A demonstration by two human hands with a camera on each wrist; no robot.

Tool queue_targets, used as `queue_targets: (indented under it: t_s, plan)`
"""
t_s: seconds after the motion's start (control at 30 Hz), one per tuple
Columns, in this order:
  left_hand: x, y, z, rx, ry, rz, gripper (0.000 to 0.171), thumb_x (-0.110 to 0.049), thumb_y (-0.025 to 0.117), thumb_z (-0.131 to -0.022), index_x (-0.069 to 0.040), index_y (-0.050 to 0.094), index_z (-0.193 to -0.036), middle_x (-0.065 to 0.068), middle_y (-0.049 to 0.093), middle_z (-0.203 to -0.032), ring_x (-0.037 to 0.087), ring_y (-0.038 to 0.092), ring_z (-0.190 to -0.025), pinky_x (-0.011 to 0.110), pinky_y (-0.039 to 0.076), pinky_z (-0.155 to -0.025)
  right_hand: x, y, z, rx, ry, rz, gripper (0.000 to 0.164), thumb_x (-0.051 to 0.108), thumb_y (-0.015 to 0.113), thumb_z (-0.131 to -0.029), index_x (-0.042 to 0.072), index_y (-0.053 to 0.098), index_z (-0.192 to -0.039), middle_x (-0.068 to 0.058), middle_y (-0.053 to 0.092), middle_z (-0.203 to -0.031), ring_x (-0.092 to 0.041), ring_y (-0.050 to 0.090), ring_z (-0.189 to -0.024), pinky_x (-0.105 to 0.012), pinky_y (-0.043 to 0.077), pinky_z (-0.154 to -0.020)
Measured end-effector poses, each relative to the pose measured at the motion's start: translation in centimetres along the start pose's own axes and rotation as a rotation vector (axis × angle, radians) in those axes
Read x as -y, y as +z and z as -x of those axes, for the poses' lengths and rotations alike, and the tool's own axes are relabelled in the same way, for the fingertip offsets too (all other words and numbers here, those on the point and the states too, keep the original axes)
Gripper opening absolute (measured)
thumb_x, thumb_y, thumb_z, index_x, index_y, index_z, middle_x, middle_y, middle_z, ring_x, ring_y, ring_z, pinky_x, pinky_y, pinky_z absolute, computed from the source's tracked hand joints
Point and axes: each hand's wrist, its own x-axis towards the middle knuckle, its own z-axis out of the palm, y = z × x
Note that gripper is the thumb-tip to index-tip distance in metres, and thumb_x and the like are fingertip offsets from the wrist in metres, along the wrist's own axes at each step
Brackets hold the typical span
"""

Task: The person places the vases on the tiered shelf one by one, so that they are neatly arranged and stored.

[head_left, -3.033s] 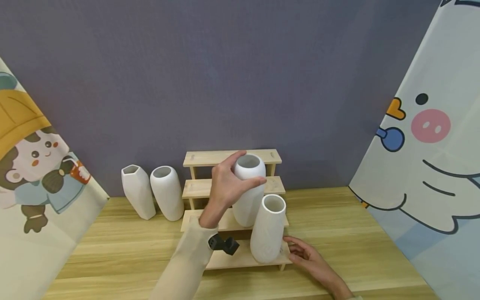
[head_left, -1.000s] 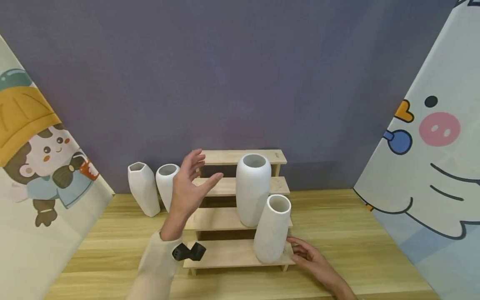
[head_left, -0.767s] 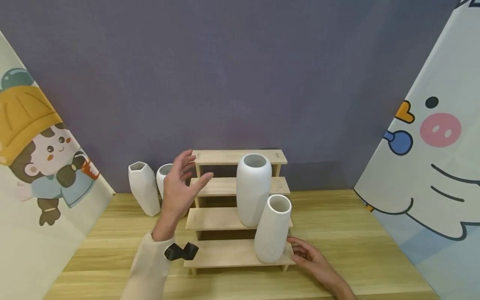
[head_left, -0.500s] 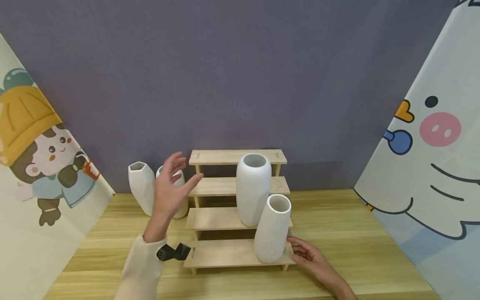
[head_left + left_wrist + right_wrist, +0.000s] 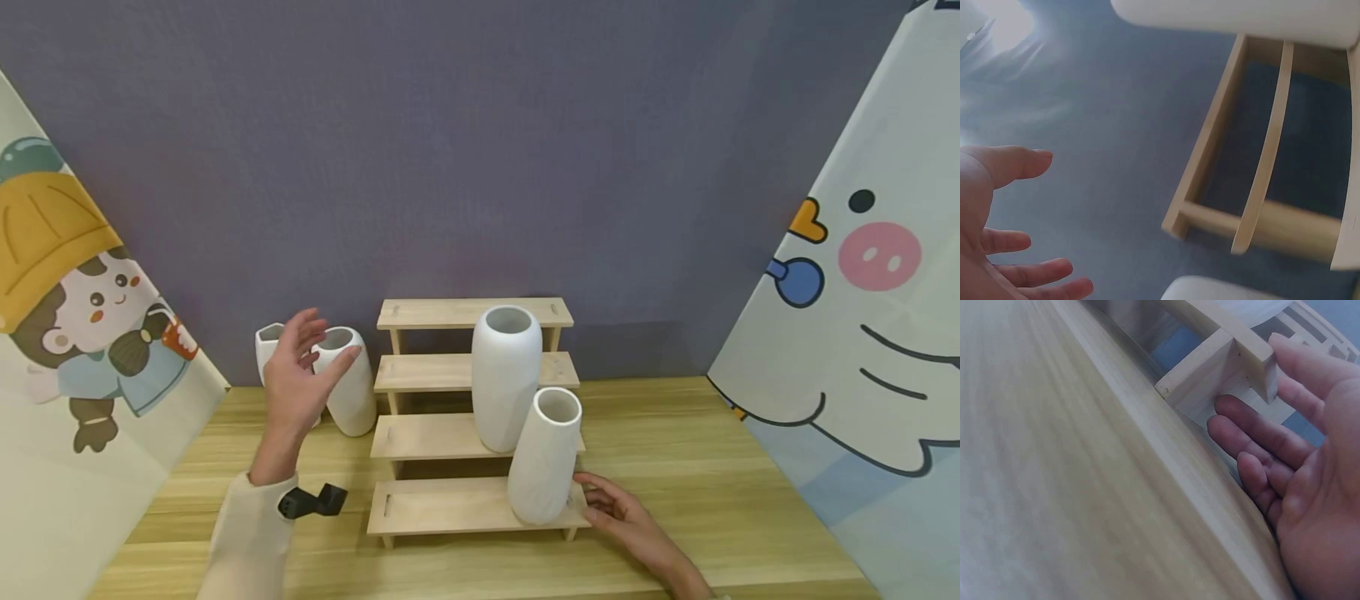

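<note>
My left hand (image 5: pixel 296 392) hangs in the air, fingers spread and thumb apart, holding nothing. Behind it are a faceted white vase (image 5: pixel 267 342), mostly hidden, and a smooth white vase (image 5: pixel 354 392), both left of a stepped wooden stand (image 5: pixel 431 507). The left wrist view also shows this hand (image 5: pixel 1004 231) holding nothing. A tall smooth vase (image 5: pixel 506 379) stands upright on the second step from the bottom. In front, a tapered vase (image 5: pixel 545 458) is on the lowest step. My right hand (image 5: pixel 633 529) holds that step's right end, thumb and fingers about the board's corner (image 5: pixel 1257 362).
A wood-grain table (image 5: pixel 675 467) carries everything. Behind the stand rises a grey-purple wall (image 5: pixel 480 167). Printed cartoon panels stand at the left (image 5: pixel 97 317) and right (image 5: pixel 862 333). The stand's upper steps (image 5: pixel 431 372) bear no vases on their left part.
My left hand lets go of the tall smooth vase on the second step and moves left, away from the stand, to in front of the faceted vase. The right hand stays put.
</note>
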Motion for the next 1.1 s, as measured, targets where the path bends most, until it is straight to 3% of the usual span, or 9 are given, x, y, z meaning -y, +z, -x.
queue_targets:
  t_s: [0.1,0.23,0.37,0.63,0.87,1.1]
  plan:
    - [0.5,-0.7,-0.3,-0.028,-0.005,-0.027,0.066,-0.012,0.079,-0.084,-0.006,0.05,-0.143,0.018,0.061,-0.136,0.009,0.057,-0.115,0.022,0.046,-0.094,0.0,0.0,0.0,0.002,-0.001,0.002,0.048,0.009,0.047,-0.105,-0.002,0.036,-0.15,0.009,0.062,-0.127,-0.001,0.061,-0.114,-0.022,0.053,-0.092]
    - [1.2,-1.4,-0.7,-0.055,-0.003,-0.069,0.065,-0.013,0.078,-0.084,-0.004,0.05,-0.142,0.02,0.061,-0.136,0.03,0.06,-0.121,0.018,0.043,-0.091,-0.1,-0.1,0.0,0.002,-0.006,0.0,0.048,0.008,0.046,-0.105,-0.003,0.035,-0.15,0.013,0.063,-0.126,0.0,0.06,-0.114,-0.022,0.053,-0.092]
    - [1.8,-2.0,-1.4,-0.077,0.009,-0.115,0.064,-0.014,0.078,-0.084,-0.002,0.051,-0.141,0.023,0.061,-0.136,0.037,0.06,-0.123,0.016,0.041,-0.089,-0.2,-0.2,0.0,0.0,-0.015,-0.005,0.047,0.008,0.046,-0.105,-0.003,0.036,-0.15,0.014,0.063,-0.125,0.0,0.061,-0.114,-0.022,0.053,-0.091]
    - [3.3,-3.2,-2.9,-0.123,0.005,-0.207,0.068,-0.018,0.08,-0.082,-0.005,0.051,-0.142,0.023,0.062,-0.134,0.037,0.06,-0.12,0.031,0.044,-0.092,-0.2,-0.2,-0.1,0.009,-0.02,-0.002,0.048,0.007,0.046,-0.105,-0.004,0.035,-0.15,0.014,0.063,-0.126,0.0,0.061,-0.114,-0.022,0.053,-0.092]
    - [5.4,-4.0,-4.2,-0.129,-0.007,-0.282,0.072,-0.02,0.079,-0.083,-0.003,0.047,-0.145,0.03,0.059,-0.135,0.046,0.056,-0.123,0.058,0.044,-0.102,-0.2,-0.2,-0.1,0.004,-0.016,0.009,0.049,0.008,0.046,-0.105,-0.006,0.033,-0.15,0.017,0.062,-0.125,0.001,0.06,-0.114,-0.022,0.053,-0.092]
    - [6.9,-4.1,-4.8,-0.1,-0.037,-0.324,0.073,-0.022,0.077,-0.084,-0.001,0.044,-0.146,0.032,0.055,-0.138,0.05,0.053,-0.125,0.063,0.043,-0.103,-0.4,-0.2,-0.1,0.009,-0.036,-0.009,0.048,0.006,0.046,-0.105,-0.006,0.033,-0.15,0.016,0.063,-0.125,0.001,0.061,-0.114,-0.021,0.053,-0.092]
